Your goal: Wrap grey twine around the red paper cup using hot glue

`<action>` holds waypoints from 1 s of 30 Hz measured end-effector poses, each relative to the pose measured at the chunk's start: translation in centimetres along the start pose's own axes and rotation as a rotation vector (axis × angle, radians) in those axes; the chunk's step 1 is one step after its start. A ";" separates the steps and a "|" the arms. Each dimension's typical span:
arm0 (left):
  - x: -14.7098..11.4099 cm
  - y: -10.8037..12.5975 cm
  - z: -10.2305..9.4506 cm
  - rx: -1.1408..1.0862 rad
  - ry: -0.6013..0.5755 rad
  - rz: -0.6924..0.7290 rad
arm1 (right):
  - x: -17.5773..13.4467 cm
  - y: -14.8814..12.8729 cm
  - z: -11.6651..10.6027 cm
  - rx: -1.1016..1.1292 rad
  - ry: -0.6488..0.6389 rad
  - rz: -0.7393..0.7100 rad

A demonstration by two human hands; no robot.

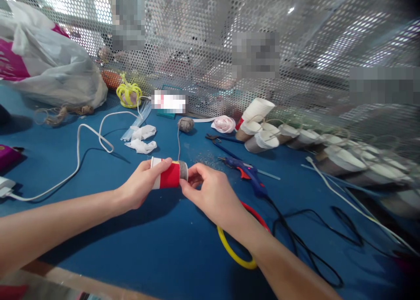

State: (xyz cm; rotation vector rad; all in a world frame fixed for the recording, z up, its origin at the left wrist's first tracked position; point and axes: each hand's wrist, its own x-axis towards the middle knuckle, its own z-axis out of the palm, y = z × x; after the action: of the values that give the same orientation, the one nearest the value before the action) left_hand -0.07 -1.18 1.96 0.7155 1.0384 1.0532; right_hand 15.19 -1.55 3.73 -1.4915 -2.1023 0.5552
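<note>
My left hand [139, 184] is wrapped round a red and white paper cup [169, 177] lying on its side above the table. Grey yarn [183, 171] is wound round the cup's right end. Against that end rest the bent thumb and fingers of my right hand [210, 184], closed on its edge; whether they also pinch yarn is hidden. From the cup a strand runs back to a grey yarn ball [186, 124]. To the right of my right hand lies a blue glue gun [247, 171], and under my right forearm is a red and yellow ring [229, 247].
Blue-handled pliers [226, 138] lie behind the glue gun. Several wrapped cups [262, 140] line the right back, beside a pink ribbon roll [223, 124]. White scraps [141, 146], a white cable [78, 151] and a plastic bag [65, 68] occupy the left. A perforated metal screen [203, 37] stands behind.
</note>
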 end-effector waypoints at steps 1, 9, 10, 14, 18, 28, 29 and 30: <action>0.0 0.0 0.0 0.003 -0.001 0.004 | 0.0 0.0 0.0 0.010 -0.002 0.001; -0.3 0.0 0.2 0.045 -0.013 0.044 | 0.1 0.0 0.0 0.014 -0.003 0.031; -0.3 0.0 0.1 0.051 -0.013 0.043 | 0.2 0.0 0.0 0.016 -0.003 0.031; -0.2 -0.2 -0.1 0.069 -0.048 0.078 | 0.2 0.1 0.1 0.043 -0.022 0.039; 0.0 -0.8 -0.4 0.103 -0.092 0.130 | 0.2 0.1 -0.3 0.061 -0.031 0.054; -0.9 -0.5 -1.1 0.472 -0.421 0.449 | 0.6 1.0 -2.8 0.657 -0.273 0.249; -0.9 -0.4 -1.1 0.486 -0.428 0.459 | 0.3 1.1 -2.7 0.674 -0.267 0.248; -0.9 -0.3 -1.1 0.472 -0.426 0.437 | 0.0 1.2 -2.7 0.680 -0.248 0.238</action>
State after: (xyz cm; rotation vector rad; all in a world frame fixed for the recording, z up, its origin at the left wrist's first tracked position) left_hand -1.09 -2.09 1.58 1.5322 0.7735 0.9631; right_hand 17.73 -1.08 5.18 -1.3051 -1.6371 1.4379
